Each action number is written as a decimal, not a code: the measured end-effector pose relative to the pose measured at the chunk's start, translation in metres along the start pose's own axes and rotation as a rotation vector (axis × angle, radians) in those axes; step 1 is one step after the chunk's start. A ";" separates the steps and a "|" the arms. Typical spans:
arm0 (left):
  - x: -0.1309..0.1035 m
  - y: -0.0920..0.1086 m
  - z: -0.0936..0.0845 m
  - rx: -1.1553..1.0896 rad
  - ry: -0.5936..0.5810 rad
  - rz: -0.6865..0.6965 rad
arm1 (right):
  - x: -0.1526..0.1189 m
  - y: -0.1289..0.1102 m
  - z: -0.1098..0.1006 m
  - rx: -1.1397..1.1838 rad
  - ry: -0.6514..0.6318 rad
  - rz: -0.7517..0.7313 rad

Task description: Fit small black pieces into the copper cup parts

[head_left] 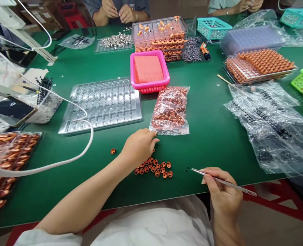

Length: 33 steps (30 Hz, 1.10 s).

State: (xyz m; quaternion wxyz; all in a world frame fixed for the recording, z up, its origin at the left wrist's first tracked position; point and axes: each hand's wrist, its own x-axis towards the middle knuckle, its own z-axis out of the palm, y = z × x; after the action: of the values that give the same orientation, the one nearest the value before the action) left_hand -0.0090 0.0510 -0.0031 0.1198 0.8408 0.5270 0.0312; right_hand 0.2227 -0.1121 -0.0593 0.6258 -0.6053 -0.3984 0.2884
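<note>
My left hand (139,146) reaches over the table beside the lower left corner of a clear plastic bag (170,109) full of copper-coloured ring-like parts. Its thumb and fingers are curled close together; what they hold, if anything, is hidden. Below it lies a loose group of the copper-coloured parts (157,167), partly covered by the hand. One single part (112,151) sits apart on the left. My right hand (223,191) is closed around metal tweezers (228,183), whose tips point left at a few tiny black pieces (187,169) on the table.
A clear tray (102,106) and a pink basket (134,73) lie beyond my left hand. Filled trays (264,65) and plastic bags (274,126) are on the right. A white cable (64,163) loops across the left. Another person's hands (120,12) work opposite.
</note>
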 end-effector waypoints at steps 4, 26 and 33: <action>0.009 -0.010 0.009 -0.020 0.114 -0.010 | 0.002 0.001 -0.001 0.030 -0.048 -0.039; 0.008 -0.016 0.019 -0.120 0.334 0.089 | -0.001 -0.003 -0.001 0.014 -0.053 -0.001; 0.007 -0.016 0.022 -0.010 0.335 0.108 | -0.001 -0.002 -0.002 0.023 -0.072 -0.012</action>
State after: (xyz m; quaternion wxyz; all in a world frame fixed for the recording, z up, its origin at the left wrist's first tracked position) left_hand -0.0164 0.0601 -0.0286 0.0327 0.8502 0.4936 0.1800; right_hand 0.2234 -0.1138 -0.0573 0.6197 -0.5848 -0.4211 0.3109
